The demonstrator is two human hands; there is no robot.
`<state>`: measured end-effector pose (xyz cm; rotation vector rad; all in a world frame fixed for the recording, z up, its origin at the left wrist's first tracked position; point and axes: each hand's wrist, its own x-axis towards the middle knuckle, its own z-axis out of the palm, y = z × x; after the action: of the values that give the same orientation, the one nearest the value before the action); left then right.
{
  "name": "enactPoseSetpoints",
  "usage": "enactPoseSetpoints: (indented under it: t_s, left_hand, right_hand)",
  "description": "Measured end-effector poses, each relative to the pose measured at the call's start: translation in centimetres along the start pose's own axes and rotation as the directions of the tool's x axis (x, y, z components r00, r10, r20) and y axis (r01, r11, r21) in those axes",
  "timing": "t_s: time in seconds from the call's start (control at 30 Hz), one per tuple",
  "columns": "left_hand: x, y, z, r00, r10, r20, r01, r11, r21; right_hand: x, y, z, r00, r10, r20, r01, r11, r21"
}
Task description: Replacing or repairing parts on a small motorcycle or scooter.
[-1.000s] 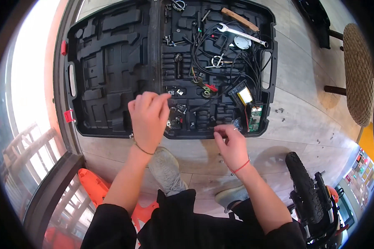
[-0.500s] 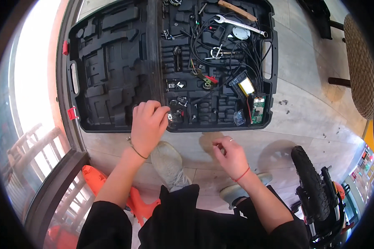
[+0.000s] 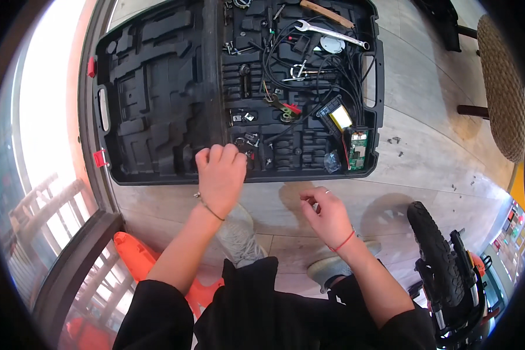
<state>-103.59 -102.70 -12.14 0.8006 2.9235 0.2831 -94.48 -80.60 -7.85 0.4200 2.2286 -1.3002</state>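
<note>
Open black plastic toolcase [image 3: 157, 81], left hand [image 3: 221, 175] curled over its near edge, can't tell if it's pinching anything. Small silver metal fittings [image 3: 251, 138] in there, just past its fingers, look light, maybe slippery: pinch the edges. Right hand [image 3: 325, 211]'s half-curled, grip unclear.

Left hand [image 3: 221, 178] partly hid black case [image 3: 149, 70]; its top was cut off; bits [image 3: 395, 140] beside it were too small to identify.
</note>
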Motion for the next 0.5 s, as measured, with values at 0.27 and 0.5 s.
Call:
enactPoseSetpoints:
  t_s: [0.27,0.5]
  left_hand:
    - [-0.4,-0.7,-2.0,0.993,-0.109,-0.054,0.095,0.97,-0.225]
    - [0.0,0.4,-0.9,0.998,-0.053,0.027,0.056,0.989,-0.136]
  right_hand:
    - [-0.6,0.6,0.4,1.0,0.013,0.012,-0.014,0.999,0.043]
    - [-1.2,0.2,0.5,1.0,0.006,0.006,-0.007,0.999,0.051]
